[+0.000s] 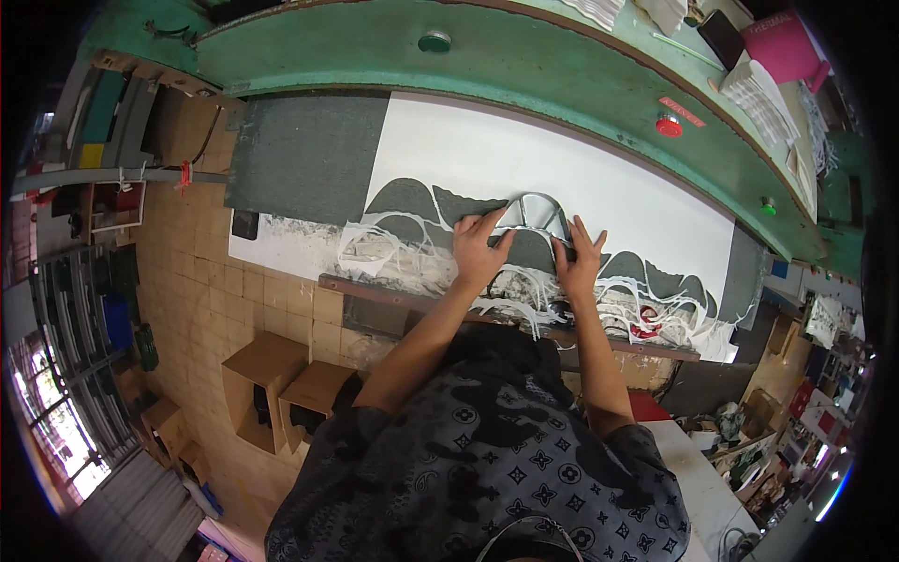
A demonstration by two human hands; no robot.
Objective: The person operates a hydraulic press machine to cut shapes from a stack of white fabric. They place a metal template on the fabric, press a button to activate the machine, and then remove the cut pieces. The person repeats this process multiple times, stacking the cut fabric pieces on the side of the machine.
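A curved metal cutting die with an inner crossbar lies on a white sheet at the sheet's cut near edge. My left hand grips the die's left end between thumb and fingers. At its right end my right hand holds it the same way. Curved cut-outs along the sheet's near edge show the dark cutting board below. Thin white offcut strips lie tangled between my wrists and the near ledge.
A green press beam spans the far side, with a red button on it. A dark phone-like object rests at the board's left. Cardboard boxes stand on the tiled floor at lower left. A brown ledge runs before me.
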